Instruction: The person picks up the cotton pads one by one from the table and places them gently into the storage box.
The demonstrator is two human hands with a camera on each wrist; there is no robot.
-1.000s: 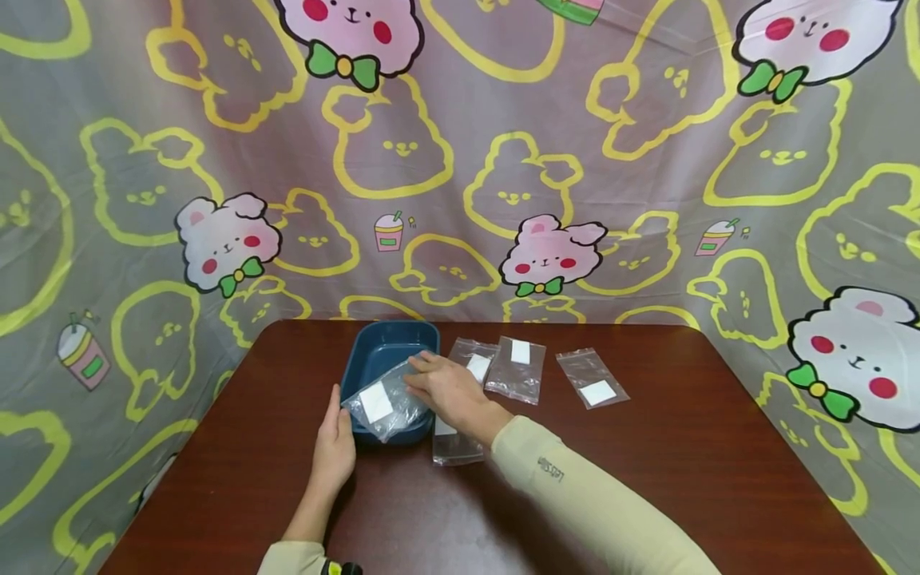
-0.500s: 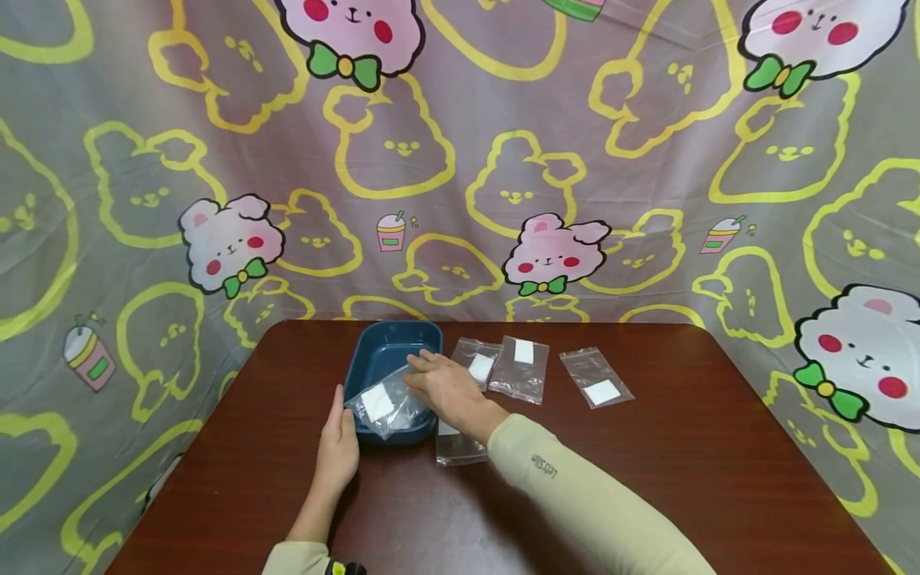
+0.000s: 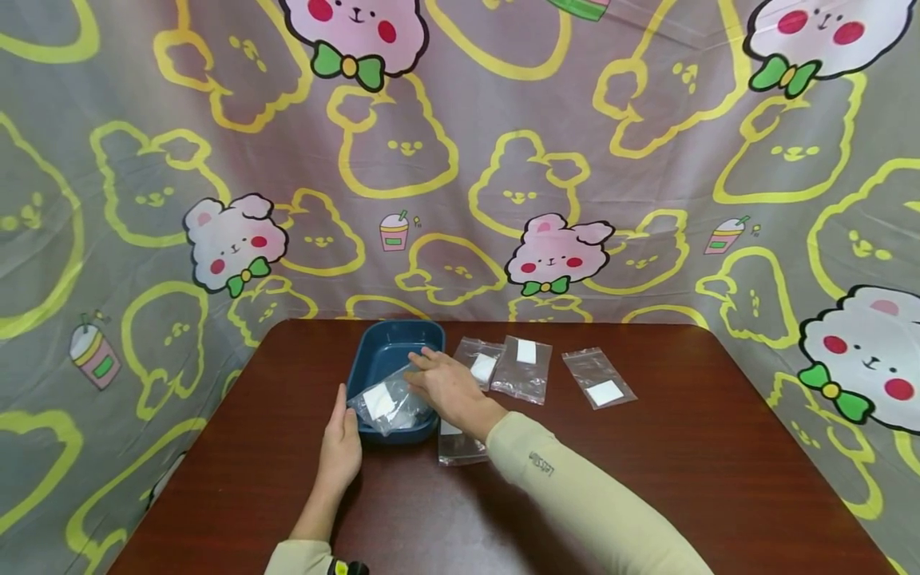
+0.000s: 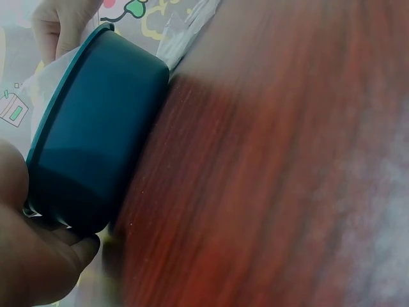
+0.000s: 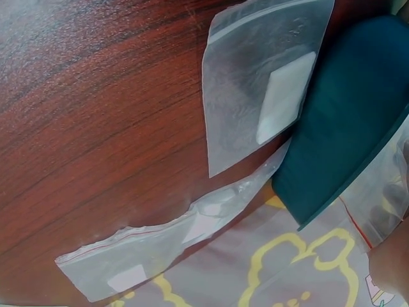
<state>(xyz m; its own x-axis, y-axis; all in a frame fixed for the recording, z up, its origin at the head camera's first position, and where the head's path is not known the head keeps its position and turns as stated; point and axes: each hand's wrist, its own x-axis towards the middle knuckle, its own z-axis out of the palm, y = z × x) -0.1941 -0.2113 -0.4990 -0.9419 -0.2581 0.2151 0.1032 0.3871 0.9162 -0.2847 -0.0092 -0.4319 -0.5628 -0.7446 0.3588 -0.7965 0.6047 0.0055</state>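
A dark blue rectangular dish (image 3: 402, 332) stands on the table, its outer wall (image 4: 96, 128) large in the left wrist view. My left hand (image 3: 341, 447) grips its near left side, thumb by the rim and fingers (image 4: 64, 246) beneath the edge. Across the dish's near part lies a clear zip bag (image 3: 413, 395) with a white label. My right hand (image 3: 454, 391) holds this bag by its right end; its red zip line (image 5: 356, 222) shows in the right wrist view. Part of the grip is hidden by the hand.
Right of the dish are more clear bags with white patches: one bag (image 3: 460, 455) partly under the right forearm, two touching bags (image 3: 480, 355) (image 3: 519, 379) behind, and another bag (image 3: 582, 370) farther right. A patterned curtain (image 3: 460, 160) rises behind the brown table (image 3: 647, 479).
The held bag has settled slightly lower into the dish and looks a little more crumpled. Both hands keep their places on dish and bag; the head view has shifted slightly.
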